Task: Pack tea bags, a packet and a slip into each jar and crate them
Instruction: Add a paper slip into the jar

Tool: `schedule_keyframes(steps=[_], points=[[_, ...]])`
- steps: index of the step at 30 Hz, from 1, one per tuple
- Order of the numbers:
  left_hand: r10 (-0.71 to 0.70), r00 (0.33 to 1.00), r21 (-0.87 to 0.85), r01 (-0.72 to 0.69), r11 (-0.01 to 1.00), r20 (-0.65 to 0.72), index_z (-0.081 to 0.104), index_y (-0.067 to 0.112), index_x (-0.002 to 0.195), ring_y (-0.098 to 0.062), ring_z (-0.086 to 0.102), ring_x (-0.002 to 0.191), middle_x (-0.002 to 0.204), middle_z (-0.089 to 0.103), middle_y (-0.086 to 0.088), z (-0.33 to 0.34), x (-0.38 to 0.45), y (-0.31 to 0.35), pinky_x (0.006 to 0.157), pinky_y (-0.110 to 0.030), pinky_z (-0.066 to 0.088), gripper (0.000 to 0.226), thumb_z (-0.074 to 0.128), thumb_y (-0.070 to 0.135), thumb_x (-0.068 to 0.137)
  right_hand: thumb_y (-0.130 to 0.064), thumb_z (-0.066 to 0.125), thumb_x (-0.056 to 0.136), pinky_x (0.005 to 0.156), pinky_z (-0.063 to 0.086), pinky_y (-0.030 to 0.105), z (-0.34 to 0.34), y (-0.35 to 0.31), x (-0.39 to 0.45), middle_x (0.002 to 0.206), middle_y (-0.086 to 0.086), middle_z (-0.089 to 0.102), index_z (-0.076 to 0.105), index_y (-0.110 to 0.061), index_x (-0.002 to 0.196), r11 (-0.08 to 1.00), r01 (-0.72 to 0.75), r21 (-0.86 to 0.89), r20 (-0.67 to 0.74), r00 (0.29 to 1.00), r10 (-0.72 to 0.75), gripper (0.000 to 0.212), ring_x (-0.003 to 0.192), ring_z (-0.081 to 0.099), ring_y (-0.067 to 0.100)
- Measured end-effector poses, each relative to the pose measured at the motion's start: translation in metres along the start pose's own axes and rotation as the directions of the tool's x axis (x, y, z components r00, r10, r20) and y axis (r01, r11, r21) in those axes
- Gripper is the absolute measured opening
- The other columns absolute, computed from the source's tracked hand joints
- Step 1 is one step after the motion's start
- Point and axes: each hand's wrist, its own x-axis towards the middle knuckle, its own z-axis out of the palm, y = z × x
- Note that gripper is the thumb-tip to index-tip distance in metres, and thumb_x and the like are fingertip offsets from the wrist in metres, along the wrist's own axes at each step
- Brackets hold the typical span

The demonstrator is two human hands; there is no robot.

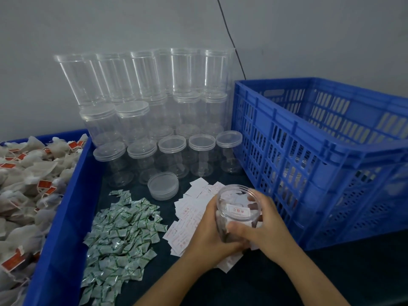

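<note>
an open, lidless clear jar [239, 212], tilted, with a white slip [238, 210] inside, above scattered slips [189, 214].

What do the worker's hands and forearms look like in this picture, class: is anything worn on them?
Both are bare. The left hand and right hand show no gloves, rings or watch, and the forearms have no sleeves as far as the frame's edge.

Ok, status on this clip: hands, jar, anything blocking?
Left hand and right hand both grip open jar, slip inside. Loose lid on table. Crate unobstructed.
</note>
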Motion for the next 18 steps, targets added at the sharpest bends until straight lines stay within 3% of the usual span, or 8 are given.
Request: schedule_keyframes(steps=[3, 6, 9, 11, 13, 18], points=[[0.049, 0.999, 0.002, -0.049, 0.999, -0.010, 0.039, 0.062, 0.122, -0.005, 0.057, 0.116, 0.124, 0.057, 0.019, 0.000, 0.002, 0.018, 0.087, -0.018, 0.050, 0.092, 0.084, 0.005, 0.065, -0.078, 0.075, 0.043, 0.098, 0.034, 0.014, -0.027, -0.032, 0.004, 0.134, -0.027, 0.035, 0.020, -0.051, 0.146, 0.982, 0.067, -0.175, 0.061, 0.996, -0.057, 0.120, 0.122, 0.040, -0.011], [0.073, 0.997, 0.085, -0.070, 0.994, -0.027, 0.037, 0.056, 0.126, -0.008, 0.057, 0.116, 0.123, 0.059, 0.016, -0.005, 0.005, 0.043, 0.092, -0.031, 0.051, 0.091, 0.088, 0.021, 0.059, -0.081, 0.069, 0.052, 0.097, 0.034, 0.012, -0.057, -0.078, 0.011, 0.135, -0.031, 0.037, 0.008, -0.062, 0.146, 0.892, 0.153, -0.425, 0.271, 0.962, -0.035, 0.114, 0.127, 0.039, -0.009], [0.083, 0.996, 0.136, -0.079, 0.987, -0.024, 0.034, 0.043, 0.136, -0.015, 0.054, 0.121, 0.126, 0.056, 0.012, -0.008, 0.012, 0.069, 0.097, -0.041, 0.048, 0.098, 0.089, 0.029, 0.056, -0.076, 0.070, 0.062, 0.095, 0.043, 0.022, -0.079, -0.127, 0.020, 0.128, -0.028, 0.044, -0.003, -0.071, 0.139, 0.725, 0.261, -0.637, 0.421, 0.906, 0.043, 0.106, 0.118, 0.048, -0.003], [0.131, 0.991, 0.139, -0.126, 0.982, -0.022, 0.033, 0.046, 0.135, -0.012, 0.055, 0.118, 0.124, 0.057, 0.015, -0.008, 0.018, 0.083, 0.094, -0.039, 0.050, 0.096, 0.088, 0.029, 0.057, -0.071, 0.071, 0.066, 0.081, 0.045, 0.021, -0.087, -0.158, 0.026, 0.108, -0.029, 0.044, 0.003, -0.075, 0.134, 0.595, 0.326, -0.735, 0.460, 0.884, 0.084, 0.096, 0.099, 0.052, -0.004], [0.173, 0.985, 0.133, -0.170, 0.976, -0.010, 0.032, 0.050, 0.132, -0.006, 0.058, 0.114, 0.121, 0.057, 0.020, -0.006, 0.026, 0.095, 0.090, -0.034, 0.053, 0.095, 0.088, 0.028, 0.057, -0.072, 0.072, 0.063, 0.072, 0.042, 0.020, -0.094, -0.185, 0.034, 0.100, -0.027, 0.049, 0.020, -0.076, 0.128, 0.511, 0.340, -0.789, 0.463, 0.876, 0.132, 0.084, 0.087, 0.054, -0.004], [0.195, 0.981, 0.113, -0.193, 0.975, -0.012, 0.029, 0.045, 0.136, -0.008, 0.057, 0.116, 0.124, 0.055, 0.017, -0.002, 0.054, 0.114, 0.094, -0.039, 0.051, 0.101, 0.089, 0.042, 0.055, -0.078, 0.072, 0.036, 0.065, 0.047, 0.019, -0.116, -0.233, 0.052, 0.101, -0.016, 0.063, 0.043, -0.075, 0.099, 0.511, 0.270, -0.816, 0.425, 0.879, 0.214, 0.069, 0.071, 0.066, -0.007]])
